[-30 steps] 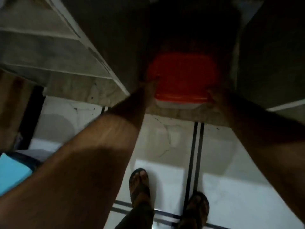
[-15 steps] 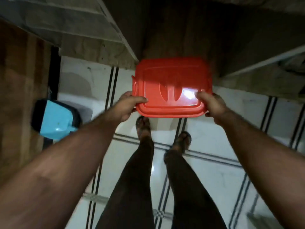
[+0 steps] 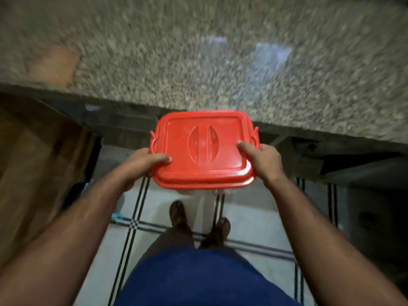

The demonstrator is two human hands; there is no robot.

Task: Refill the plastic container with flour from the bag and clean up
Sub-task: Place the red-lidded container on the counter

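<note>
A red-lidded container [image 3: 203, 151] is held in the air at the near edge of a speckled bench [image 3: 220, 51], gripped at its sides by the left hand [image 3: 143, 162] and right hand [image 3: 262, 157]. The lid is on; no flour bag is seen, so refilling and cleanup appear not yet begun.

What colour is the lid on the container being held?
Red: the lid is solid red plastic, seen best in the head view.
</note>
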